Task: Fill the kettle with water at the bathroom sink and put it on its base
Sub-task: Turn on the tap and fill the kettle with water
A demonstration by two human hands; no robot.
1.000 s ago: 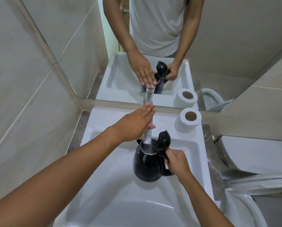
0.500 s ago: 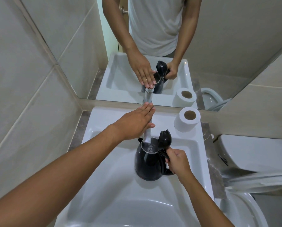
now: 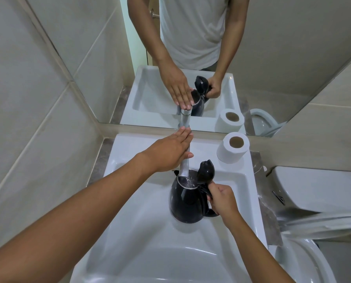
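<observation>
A black kettle (image 3: pixel 188 203), lid flipped open, is held upright by its handle in the right hand (image 3: pixel 221 198) directly beneath the faucet (image 3: pixel 184 164), on which the left hand (image 3: pixel 168 153) is laid flat, fingers extended.

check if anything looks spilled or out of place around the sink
Nothing stands out. The kettle sits upright in the sink, lid open under the tap, right hand on its handle, left hand on the tap. No spill visible on the rim.
</observation>
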